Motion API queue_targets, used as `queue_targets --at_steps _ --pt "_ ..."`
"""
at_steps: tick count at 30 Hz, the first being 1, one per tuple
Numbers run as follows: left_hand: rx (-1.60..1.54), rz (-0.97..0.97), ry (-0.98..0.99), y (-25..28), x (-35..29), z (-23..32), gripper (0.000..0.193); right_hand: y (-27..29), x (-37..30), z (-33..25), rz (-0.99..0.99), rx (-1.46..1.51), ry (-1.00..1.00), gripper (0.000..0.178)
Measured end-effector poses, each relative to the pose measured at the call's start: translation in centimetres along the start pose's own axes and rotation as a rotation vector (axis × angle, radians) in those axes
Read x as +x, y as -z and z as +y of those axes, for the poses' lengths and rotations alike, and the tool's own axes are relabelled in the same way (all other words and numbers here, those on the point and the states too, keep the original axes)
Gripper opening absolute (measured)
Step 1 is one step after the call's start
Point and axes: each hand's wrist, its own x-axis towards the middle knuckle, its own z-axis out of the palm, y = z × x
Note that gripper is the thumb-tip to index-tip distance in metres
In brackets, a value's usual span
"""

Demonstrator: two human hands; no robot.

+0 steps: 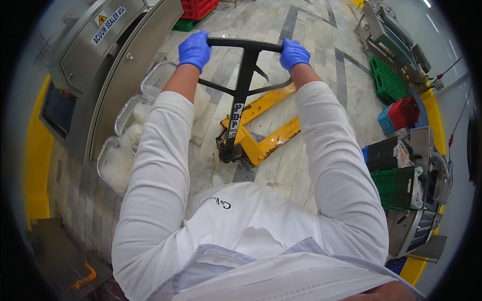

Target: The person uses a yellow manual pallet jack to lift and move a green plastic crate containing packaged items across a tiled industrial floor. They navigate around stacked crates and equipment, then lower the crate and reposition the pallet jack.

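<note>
Both my arms reach forward in white sleeves to a pallet jack with a black handle [247, 65]. My left hand [195, 51], in a blue glove, is closed around the left end of the handle's crossbar. At the right end, my right hand [294, 54] grips the same bar in a matching glove. A small lever [261, 73] sits inside the handle loop, apart from my fingers. Below it are the jack's worn yellow forks [275, 139], low over the floor and pointing away to the right. No load shows on the visible part of the forks.
Clear tubs with whitish contents [116, 164] stand along my left, beside a steel machine [108, 75]. Red crates [197, 9] are stacked far left. On the right are a green pallet [387, 80], a red crate [403, 112], a green crate [393, 188] and steel equipment [394, 37].
</note>
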Motion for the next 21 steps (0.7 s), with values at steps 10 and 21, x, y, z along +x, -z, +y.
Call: queue_targets --at_steps 10,21 --pt "-0.065 -0.054 -0.108 -7.3 17.3 -2.5 0.015 -4.1 13.9 1.9 0.100 0.219 0.034 0.052" --pt "-0.038 -0.080 0.004 -18.8 35.2 -7.1 0.033 -10.0 35.5 -0.7 0.086 0.191 0.053 0.052"
